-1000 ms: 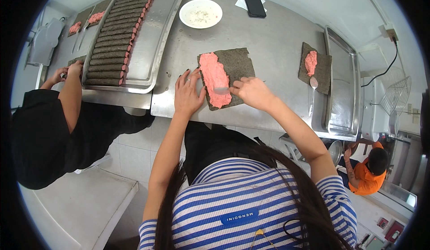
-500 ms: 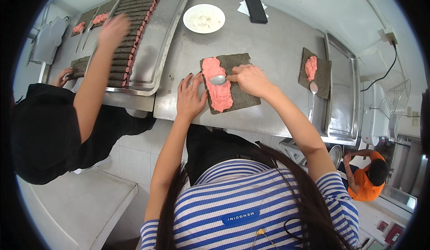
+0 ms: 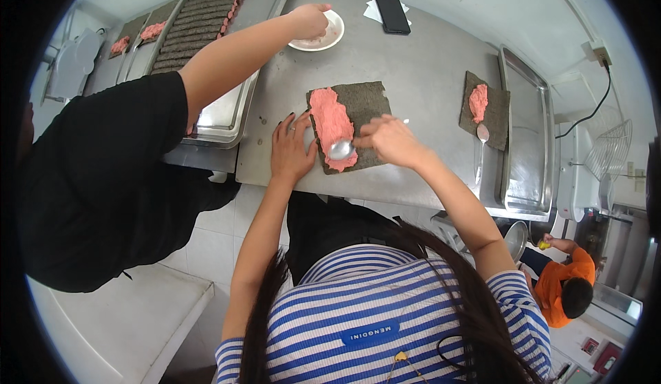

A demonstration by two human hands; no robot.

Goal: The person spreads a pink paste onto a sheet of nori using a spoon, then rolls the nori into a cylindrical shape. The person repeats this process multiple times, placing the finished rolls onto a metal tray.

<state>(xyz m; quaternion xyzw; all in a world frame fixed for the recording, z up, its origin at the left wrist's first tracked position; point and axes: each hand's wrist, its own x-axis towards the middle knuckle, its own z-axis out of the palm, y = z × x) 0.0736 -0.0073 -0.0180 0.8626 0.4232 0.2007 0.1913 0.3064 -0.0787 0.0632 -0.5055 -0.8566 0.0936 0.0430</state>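
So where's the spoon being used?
In the head view, the spoon is in the right hand, its bowl over the pink paste, near the dark sheet's lower edge.

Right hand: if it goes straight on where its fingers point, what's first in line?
Beyond the spoon it holds, the right hand would first meet the pink paste. Its height is hard to judge; if it cleared that, the left hand likely comes next.

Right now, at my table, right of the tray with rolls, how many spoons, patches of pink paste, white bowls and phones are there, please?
Spoons: 2 (held spoon, lying spoon)
Paste patches: 2 (middle patch, right patch)
White bowl: 1
Phone: 1
Total: 6
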